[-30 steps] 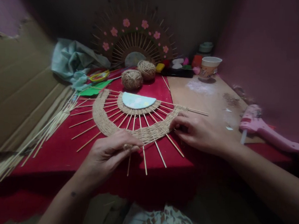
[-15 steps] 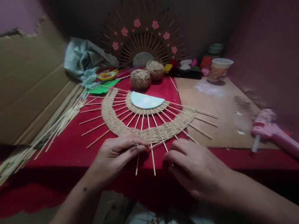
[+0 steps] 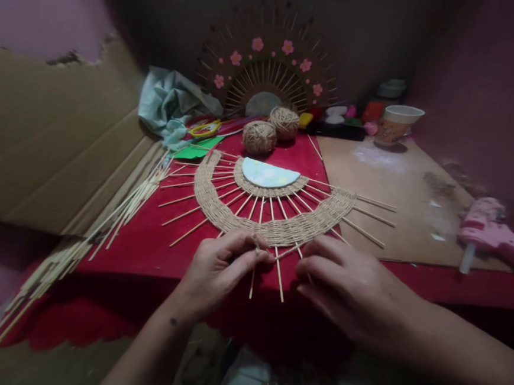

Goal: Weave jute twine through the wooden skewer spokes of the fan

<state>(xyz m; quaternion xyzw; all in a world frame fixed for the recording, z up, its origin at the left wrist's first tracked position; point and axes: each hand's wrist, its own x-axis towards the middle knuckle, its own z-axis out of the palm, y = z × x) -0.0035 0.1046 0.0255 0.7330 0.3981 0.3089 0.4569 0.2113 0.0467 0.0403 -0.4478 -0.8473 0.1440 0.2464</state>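
Observation:
A half-round woven fan point(image 3: 276, 232) lies on the red cloth, its thin sticks spreading from a pale blue half-disc point(image 3: 270, 174) through a broad band of twine. My left hand point(image 3: 227, 261) pinches a strand of twine point(image 3: 285, 253) at the band's near edge, between thumb and forefinger. Across a few sticks to the right, my right hand point(image 3: 343, 276) is closed at the stick ends. The strand runs toward it, and its fingertips are partly hidden, so what they grip is hard to make out.
Two twine balls point(image 3: 260, 137) sit behind the fan. Loose sticks point(image 3: 136, 192) lie left, near yellow-handled scissors point(image 3: 205, 129) and a crumpled cloth point(image 3: 163, 105). On the right are a cardboard sheet point(image 3: 364, 183), a paper cup point(image 3: 398, 126) and a pink glue gun point(image 3: 486, 225). A flowered fan point(image 3: 267, 57) stands behind.
The whole view has shifted, so everything appears farther right. Both hands stay at the fan's near edge; the left thumb and fingers have changed position slightly, showing more twine.

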